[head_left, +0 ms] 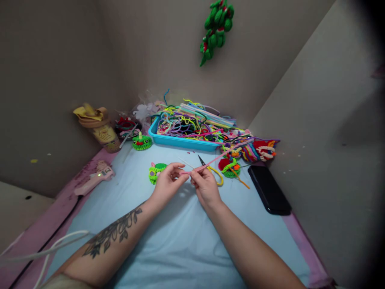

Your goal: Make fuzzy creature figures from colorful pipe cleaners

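Two hands, left hand (167, 180), right hand (205, 185), pinching thin fuzzy pink pipe cleaner (215, 159)

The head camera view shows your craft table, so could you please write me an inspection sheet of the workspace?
Surface: light blue mat with pink edges.
Job's things: pink pipe cleaner held between both hands; scissors with yellow handles in the right hand.
Clutter: blue tray heaped with pipe cleaners; green frog figure; green piece by the left hand; pink glue gun; black phone; lidded cup.
Grips: left hand pinches the pipe cleaner; right hand holds it and the scissors.
Cables: white cord at lower left.
Surroundings: plain walls; green ornament hanging above.
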`<state>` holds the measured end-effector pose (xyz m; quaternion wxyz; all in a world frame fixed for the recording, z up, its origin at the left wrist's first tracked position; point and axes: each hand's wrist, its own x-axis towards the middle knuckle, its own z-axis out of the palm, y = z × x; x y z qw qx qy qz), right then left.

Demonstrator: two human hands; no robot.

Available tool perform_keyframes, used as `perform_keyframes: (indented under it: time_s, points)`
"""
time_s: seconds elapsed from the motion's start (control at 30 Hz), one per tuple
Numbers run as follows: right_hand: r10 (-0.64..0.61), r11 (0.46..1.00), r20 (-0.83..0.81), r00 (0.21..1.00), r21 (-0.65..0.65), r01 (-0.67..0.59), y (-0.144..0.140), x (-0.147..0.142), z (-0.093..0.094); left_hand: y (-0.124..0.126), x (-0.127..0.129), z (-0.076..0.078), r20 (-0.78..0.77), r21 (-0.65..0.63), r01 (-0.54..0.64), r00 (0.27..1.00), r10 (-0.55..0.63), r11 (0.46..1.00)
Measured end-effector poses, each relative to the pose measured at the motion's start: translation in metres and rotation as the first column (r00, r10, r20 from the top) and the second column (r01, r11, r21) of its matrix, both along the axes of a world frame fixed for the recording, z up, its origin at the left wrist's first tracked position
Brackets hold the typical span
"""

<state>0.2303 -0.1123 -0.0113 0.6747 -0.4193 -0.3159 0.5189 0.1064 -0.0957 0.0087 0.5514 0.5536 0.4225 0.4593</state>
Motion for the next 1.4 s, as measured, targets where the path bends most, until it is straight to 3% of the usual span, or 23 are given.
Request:
perform_keyframes:
  time_s: [0.1, 0.3, 0.6, 0.97, 1.2, 1.3, 1.4]
  points:
    - [0.015, 1.0, 0.027, 1.0, -0.001, -0.015, -0.001, -0.001, -0.001, -0.001, 0.0, 0.0, -0.029, 0.031, -0.002, 1.0, 0.003, 1.0]
    - [0.012, 1.0, 0.021, 1.0, 0.017, -0.012, -0.003, -0.002, 0.001, 0.0, 0.0, 0.003, 0.067, -0.065, 0.026, 0.998, -0.022, 0.998]
    - [0.002, 0.994, 0.011, 1.0, 0.114, -0.003, -0.003, -0.001, 0.001, 0.0, 0.001, -0.001, 0.22, -0.167, -0.015, 0.974, 0.052, 0.986]
    - [0.046, 0.992, 0.227, 0.973, 0.107, -0.072, -0.003, 0.002, 0.001, 0.0, 0.0, 0.002, 0.267, -0.274, 0.018, 0.962, 0.058, 0.962]
    - [0.035, 0.998, 0.217, 0.975, 0.049, -0.046, -0.002, 0.004, -0.004, -0.001, 0.001, -0.004, 0.125, -0.161, 0.044, 0.992, -0.024, 0.986]
    - [0.033, 0.999, 0.181, 0.983, 0.01, -0.036, 0.0, 0.005, -0.007, 0.001, -0.004, -0.004, -0.11, 0.105, 0.007, 0.994, 0.004, 0.994]
    - [0.066, 0.998, 0.11, 0.992, -0.032, -0.062, 0.001, 0.005, -0.006, 0.003, -0.011, -0.003, -0.345, 0.464, 0.039, 0.928, 0.14, 0.885]
